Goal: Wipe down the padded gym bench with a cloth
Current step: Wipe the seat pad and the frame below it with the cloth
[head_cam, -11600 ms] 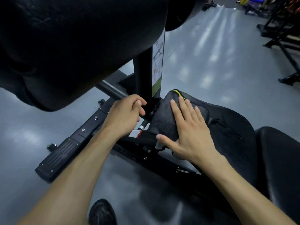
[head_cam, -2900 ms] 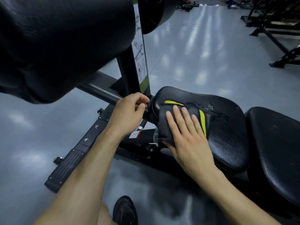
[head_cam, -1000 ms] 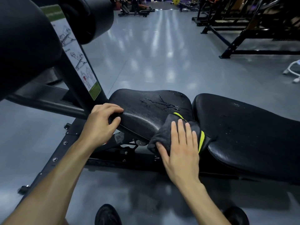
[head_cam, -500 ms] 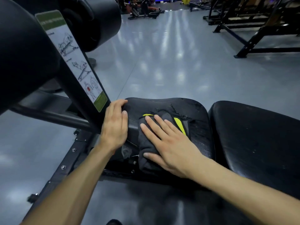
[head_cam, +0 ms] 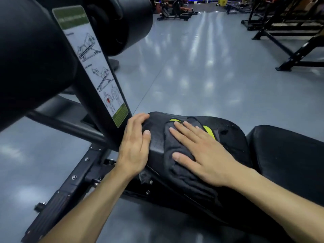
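A gym: black steel exercise frames point(head_cam: 287, 30) line a glossy grey floor point(head_cam: 201, 71), and an illustrated exercise chart point(head_cam: 98, 71) is stuck on a machine's upright.

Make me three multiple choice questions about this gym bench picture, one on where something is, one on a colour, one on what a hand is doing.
1. Where does the cloth lie?
A. on the floor
B. on the seat pad
C. over the roller pad

2. What colour are the cloth's stripes?
A. red
B. white
C. yellow-green

3. What is the left hand doing?
A. resting on the seat pad's end
B. holding the cloth
C. hanging free

Answers:
1. B, the right hand presses it flat on the seat pad.
2. C, bright yellow-green bands show beside the fingers.
3. A, its palm lies open on the pad's edge near the instruction label.
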Action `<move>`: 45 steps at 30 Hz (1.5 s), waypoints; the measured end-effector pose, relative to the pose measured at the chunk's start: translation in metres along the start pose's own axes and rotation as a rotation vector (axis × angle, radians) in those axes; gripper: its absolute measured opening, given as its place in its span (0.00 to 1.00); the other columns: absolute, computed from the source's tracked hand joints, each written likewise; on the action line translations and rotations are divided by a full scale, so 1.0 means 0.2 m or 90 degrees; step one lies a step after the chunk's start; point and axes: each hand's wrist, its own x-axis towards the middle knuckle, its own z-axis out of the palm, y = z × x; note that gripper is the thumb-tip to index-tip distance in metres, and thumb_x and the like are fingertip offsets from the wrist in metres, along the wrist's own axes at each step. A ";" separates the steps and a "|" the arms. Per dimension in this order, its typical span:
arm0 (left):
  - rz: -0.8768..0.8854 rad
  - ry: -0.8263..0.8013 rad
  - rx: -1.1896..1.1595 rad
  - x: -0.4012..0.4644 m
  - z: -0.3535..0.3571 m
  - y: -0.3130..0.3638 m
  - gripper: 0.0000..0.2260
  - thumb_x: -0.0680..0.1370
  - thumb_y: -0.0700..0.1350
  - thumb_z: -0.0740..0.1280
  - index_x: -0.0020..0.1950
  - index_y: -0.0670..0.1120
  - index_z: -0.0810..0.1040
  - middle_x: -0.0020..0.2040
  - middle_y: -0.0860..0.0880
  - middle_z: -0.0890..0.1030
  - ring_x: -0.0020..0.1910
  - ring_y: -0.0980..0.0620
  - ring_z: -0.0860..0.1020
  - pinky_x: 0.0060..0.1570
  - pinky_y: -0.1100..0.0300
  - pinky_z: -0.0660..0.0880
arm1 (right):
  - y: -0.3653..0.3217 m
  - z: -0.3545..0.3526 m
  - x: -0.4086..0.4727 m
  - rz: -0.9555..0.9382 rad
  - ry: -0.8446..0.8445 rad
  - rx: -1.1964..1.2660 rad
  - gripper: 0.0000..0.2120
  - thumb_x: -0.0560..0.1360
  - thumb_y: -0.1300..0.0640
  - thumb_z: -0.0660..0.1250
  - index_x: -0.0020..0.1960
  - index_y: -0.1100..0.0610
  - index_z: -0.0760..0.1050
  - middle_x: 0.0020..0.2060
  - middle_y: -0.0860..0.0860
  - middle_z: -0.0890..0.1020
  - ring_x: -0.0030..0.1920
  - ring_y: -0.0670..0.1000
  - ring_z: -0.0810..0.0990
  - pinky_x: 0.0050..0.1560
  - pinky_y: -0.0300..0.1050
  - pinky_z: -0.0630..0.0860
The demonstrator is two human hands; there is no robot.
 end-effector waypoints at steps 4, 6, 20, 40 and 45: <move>-0.034 -0.009 -0.011 0.00 0.00 0.01 0.20 0.82 0.43 0.57 0.74 0.42 0.67 0.69 0.50 0.69 0.69 0.55 0.68 0.72 0.65 0.60 | 0.18 -0.06 0.37 0.124 0.011 0.013 0.34 0.79 0.30 0.44 0.78 0.47 0.64 0.76 0.50 0.70 0.76 0.53 0.66 0.73 0.49 0.62; -0.043 -0.015 -0.009 0.00 0.00 0.01 0.20 0.82 0.43 0.57 0.75 0.43 0.66 0.70 0.50 0.69 0.69 0.56 0.68 0.72 0.66 0.60 | 0.20 -0.07 0.56 0.193 -0.038 0.005 0.31 0.81 0.32 0.44 0.72 0.46 0.70 0.70 0.54 0.77 0.69 0.58 0.74 0.65 0.51 0.69; -0.063 -0.078 -0.035 -0.02 -0.05 0.02 0.20 0.84 0.47 0.55 0.77 0.50 0.64 0.72 0.55 0.69 0.72 0.58 0.67 0.73 0.62 0.63 | 0.26 -0.07 0.57 0.274 -0.070 -0.068 0.34 0.80 0.30 0.42 0.70 0.47 0.73 0.66 0.58 0.79 0.66 0.61 0.77 0.63 0.53 0.71; -0.060 -0.131 -0.045 -0.02 -0.05 -0.01 0.28 0.79 0.42 0.53 0.80 0.44 0.59 0.78 0.48 0.64 0.77 0.54 0.62 0.78 0.59 0.56 | -0.13 0.02 0.25 0.059 0.013 0.014 0.39 0.77 0.29 0.41 0.83 0.46 0.47 0.81 0.43 0.45 0.81 0.45 0.40 0.80 0.47 0.39; -0.019 -0.130 0.011 0.00 -0.05 -0.01 0.22 0.84 0.47 0.51 0.78 0.47 0.65 0.76 0.51 0.68 0.76 0.57 0.63 0.76 0.66 0.54 | 0.20 -0.05 0.16 0.165 0.010 -0.026 0.44 0.73 0.25 0.39 0.82 0.47 0.53 0.82 0.46 0.54 0.81 0.49 0.51 0.80 0.51 0.48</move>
